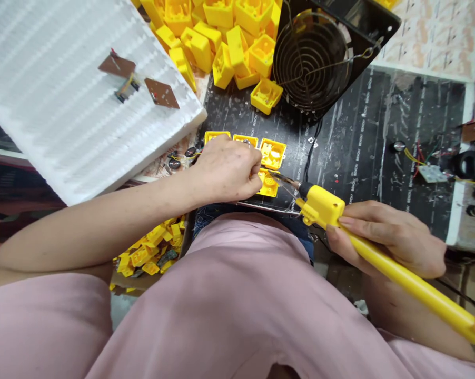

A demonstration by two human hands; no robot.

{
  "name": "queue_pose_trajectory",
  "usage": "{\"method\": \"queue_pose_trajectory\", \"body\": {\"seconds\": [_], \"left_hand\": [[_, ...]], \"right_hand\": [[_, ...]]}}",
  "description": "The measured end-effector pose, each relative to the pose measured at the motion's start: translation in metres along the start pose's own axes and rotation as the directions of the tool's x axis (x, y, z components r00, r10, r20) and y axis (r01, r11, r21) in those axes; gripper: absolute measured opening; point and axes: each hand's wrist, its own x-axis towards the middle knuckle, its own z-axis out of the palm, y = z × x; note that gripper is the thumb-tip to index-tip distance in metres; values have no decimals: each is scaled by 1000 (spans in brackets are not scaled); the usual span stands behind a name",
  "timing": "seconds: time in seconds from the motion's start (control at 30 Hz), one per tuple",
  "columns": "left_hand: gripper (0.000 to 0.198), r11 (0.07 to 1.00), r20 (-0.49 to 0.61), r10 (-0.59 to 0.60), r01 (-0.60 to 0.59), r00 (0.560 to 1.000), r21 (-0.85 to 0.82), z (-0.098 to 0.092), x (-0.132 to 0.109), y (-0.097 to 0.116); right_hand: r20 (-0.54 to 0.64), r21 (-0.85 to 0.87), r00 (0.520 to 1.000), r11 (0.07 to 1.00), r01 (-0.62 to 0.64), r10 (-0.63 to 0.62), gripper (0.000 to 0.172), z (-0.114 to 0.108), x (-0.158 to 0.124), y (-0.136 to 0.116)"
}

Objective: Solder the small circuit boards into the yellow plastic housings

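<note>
My right hand (pixel 387 237) is wrapped round a long yellow soldering iron (pixel 324 205) with a black collar and a thin metal tip. The tip reaches into a small yellow plastic case (pixel 268 183) near the bench's front edge. Bent over the neighbouring cases, my left hand (pixel 231 168) has its fingers curled closed, and whatever they hold is hidden beneath. Another open yellow case (pixel 273 153) lies just behind the tip. Two more cases, a left one (pixel 217 137) and a middle one (pixel 245 141), are partly covered by my left hand.
Many yellow cases (pixel 221 42) are heaped at the back beside a black fan (pixel 310 60). At left, a white foam block (pixel 83 95) carries brown circuit boards (pixel 162 93). Wired parts (pixel 431 172) lie on the right. Below the bench, a box holds small yellow pieces (pixel 150 250).
</note>
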Motion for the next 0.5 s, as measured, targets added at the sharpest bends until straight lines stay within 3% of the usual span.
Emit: {"method": "queue_pose_trajectory", "body": {"seconds": [0.17,0.43,0.5], "left_hand": [[25,999,-25,-18,17,1000,-43,2,-2,-3],[27,999,-8,3,-3,1000,36,2,-1,-2],[27,1000,-15,7,-7,1000,31,2,-1,-3]], "right_hand": [[-22,16,989,989,145,-145,16,8,10,-3],[63,17,982,984,178,-179,15,7,14,-9],[35,18,988,989,149,-150,11,5,11,-6]]}}
